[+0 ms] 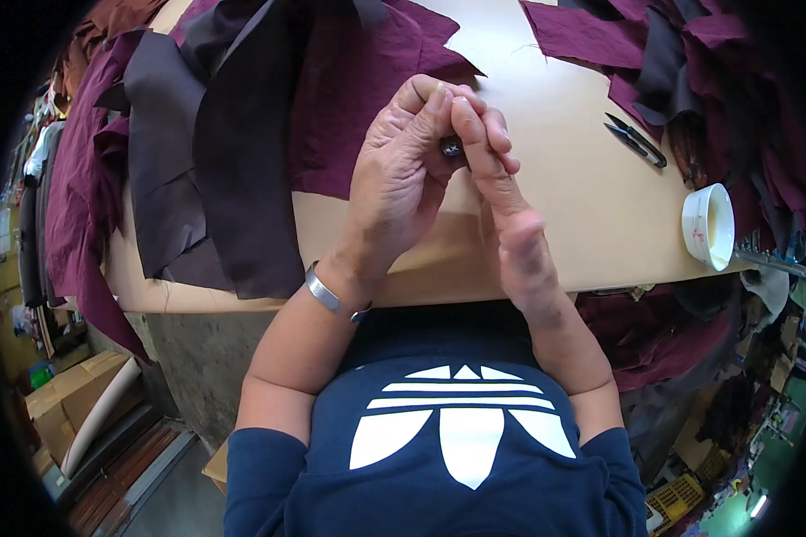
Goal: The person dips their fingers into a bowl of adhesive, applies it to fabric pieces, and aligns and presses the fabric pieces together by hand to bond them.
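Observation:
My left hand (401, 157) and my right hand (497, 170) meet above the table, fingertips touching. The left thumb and fingers are pressed together in a pinch. A small black piece with white marks (452, 146), like a tag, shows in the hollow of my left hand beside the right fingers. My right fingers are closed against the left fingertips; whatever lies between them is hidden. Under and behind my left hand lies maroon cloth (331, 116). Dark grey cloth strips (251, 170) hang over the table edge to its left.
Black thread snips (636, 141) lie on the tan table (564, 242) to the right. A white bowl (709, 228) stands at the right edge. More maroon and dark cloth (680, 72) is heaped at the upper right. Cardboard boxes (76, 403) stand on the floor at left.

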